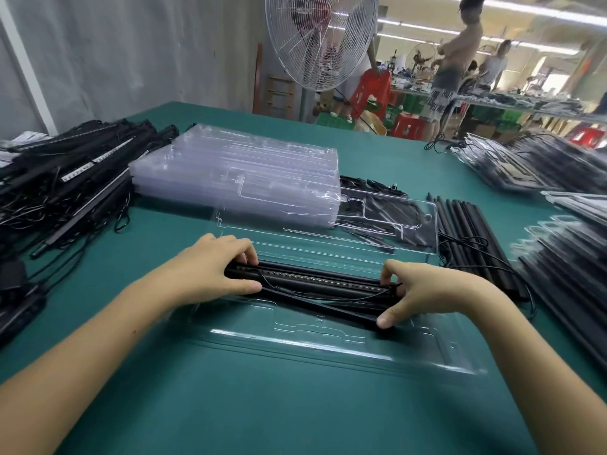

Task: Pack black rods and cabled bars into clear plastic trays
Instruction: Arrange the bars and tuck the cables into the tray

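Note:
A clear plastic tray (328, 343) lies open on the green table in front of me, its lid half (328, 244) spread out behind. A bundle of black rods and a cabled bar (322, 284) with a row of small LEDs lies across the tray's middle. My left hand (216, 264) grips the bundle's left end, thumb in front and fingers curled over the top. My right hand (423, 293) pinches the right end, thumb low on a slanted rod (328, 305). A thin black cable loops along the bundle.
A stack of empty clear trays (243, 172) stands behind. Cabled bars are piled at the left (65, 172). Loose black rods (473, 238) lie to the right, with packed trays (532, 165) beyond. A large fan (322, 41) and people stand past the table's far edge.

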The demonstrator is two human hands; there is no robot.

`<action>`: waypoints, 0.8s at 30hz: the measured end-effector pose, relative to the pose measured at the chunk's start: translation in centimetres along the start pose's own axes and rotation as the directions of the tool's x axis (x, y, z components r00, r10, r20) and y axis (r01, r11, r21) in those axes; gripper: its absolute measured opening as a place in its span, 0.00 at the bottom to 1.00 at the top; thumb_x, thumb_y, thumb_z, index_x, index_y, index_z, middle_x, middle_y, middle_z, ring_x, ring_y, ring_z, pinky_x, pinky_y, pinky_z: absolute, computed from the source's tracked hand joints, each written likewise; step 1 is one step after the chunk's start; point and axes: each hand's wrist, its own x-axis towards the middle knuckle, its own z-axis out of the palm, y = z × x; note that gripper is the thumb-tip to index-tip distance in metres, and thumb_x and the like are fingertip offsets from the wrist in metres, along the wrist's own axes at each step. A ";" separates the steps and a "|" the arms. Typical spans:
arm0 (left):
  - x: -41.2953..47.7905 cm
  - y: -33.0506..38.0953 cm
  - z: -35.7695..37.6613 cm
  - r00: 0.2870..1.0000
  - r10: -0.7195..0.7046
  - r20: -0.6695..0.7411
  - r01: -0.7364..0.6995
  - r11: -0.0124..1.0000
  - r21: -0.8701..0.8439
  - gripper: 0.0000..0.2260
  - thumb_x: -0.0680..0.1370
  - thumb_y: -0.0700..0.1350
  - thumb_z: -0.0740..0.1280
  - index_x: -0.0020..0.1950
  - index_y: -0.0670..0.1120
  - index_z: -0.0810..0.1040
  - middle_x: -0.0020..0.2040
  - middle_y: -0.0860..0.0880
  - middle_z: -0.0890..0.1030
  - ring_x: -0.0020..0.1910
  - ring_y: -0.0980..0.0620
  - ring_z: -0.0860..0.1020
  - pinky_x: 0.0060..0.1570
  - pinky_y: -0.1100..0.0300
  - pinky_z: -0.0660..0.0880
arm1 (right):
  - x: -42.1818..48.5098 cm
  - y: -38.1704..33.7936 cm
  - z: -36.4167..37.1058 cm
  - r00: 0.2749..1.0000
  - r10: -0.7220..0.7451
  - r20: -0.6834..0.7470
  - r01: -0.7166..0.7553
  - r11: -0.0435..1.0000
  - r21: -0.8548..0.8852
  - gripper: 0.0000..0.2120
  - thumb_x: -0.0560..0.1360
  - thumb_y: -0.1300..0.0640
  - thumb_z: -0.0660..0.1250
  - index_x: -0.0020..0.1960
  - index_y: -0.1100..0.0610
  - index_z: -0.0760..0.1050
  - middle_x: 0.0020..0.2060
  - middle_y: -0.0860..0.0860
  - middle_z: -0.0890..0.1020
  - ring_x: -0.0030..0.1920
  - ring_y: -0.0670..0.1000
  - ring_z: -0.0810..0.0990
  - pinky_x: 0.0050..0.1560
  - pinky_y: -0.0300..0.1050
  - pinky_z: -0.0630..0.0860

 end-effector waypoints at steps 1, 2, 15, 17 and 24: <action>0.0 0.0 0.0 1.000 -0.001 0.001 0.001 1.000 0.002 0.13 0.70 0.63 0.68 0.51 0.63 0.70 0.49 0.63 0.72 0.53 0.57 0.67 0.57 0.56 0.69 | -0.1 0.0 0.0 1.000 -0.006 -0.005 0.006 1.000 -0.001 0.34 0.59 0.39 0.77 0.57 0.47 0.66 0.51 0.47 0.75 0.58 0.51 0.75 0.57 0.51 0.75; 0.0 0.0 0.0 1.000 -0.003 0.004 0.003 1.000 0.001 0.13 0.70 0.63 0.67 0.50 0.63 0.70 0.50 0.63 0.72 0.53 0.56 0.66 0.57 0.56 0.69 | -0.1 0.0 0.0 1.000 -0.010 -0.008 0.010 1.000 0.003 0.33 0.59 0.39 0.77 0.57 0.47 0.66 0.50 0.46 0.75 0.58 0.51 0.75 0.57 0.50 0.75; 0.0 1.1 0.4 0.998 -0.066 -0.013 0.067 0.995 0.075 0.16 0.68 0.69 0.63 0.48 0.62 0.67 0.48 0.63 0.69 0.54 0.55 0.66 0.56 0.54 0.67 | 0.2 -0.2 0.5 1.000 -0.014 -0.027 0.012 0.998 -0.062 0.34 0.60 0.36 0.75 0.58 0.48 0.63 0.53 0.43 0.70 0.56 0.48 0.74 0.52 0.45 0.72; 0.0 1.4 0.6 0.997 -0.075 -0.032 0.078 0.992 0.101 0.16 0.69 0.69 0.62 0.48 0.61 0.66 0.47 0.62 0.68 0.53 0.54 0.65 0.55 0.54 0.67 | 0.1 -0.3 0.5 0.999 -0.034 -0.038 0.031 0.995 -0.095 0.34 0.60 0.35 0.73 0.58 0.49 0.63 0.52 0.44 0.71 0.53 0.48 0.75 0.52 0.46 0.74; 0.0 1.6 1.2 0.995 -0.082 -0.054 0.091 0.977 0.194 0.16 0.71 0.69 0.59 0.51 0.60 0.64 0.50 0.59 0.68 0.53 0.52 0.65 0.57 0.53 0.68 | 0.0 -1.2 1.0 0.995 -0.026 -0.099 0.003 0.974 -0.227 0.41 0.57 0.22 0.61 0.56 0.53 0.65 0.50 0.48 0.74 0.51 0.51 0.75 0.55 0.50 0.74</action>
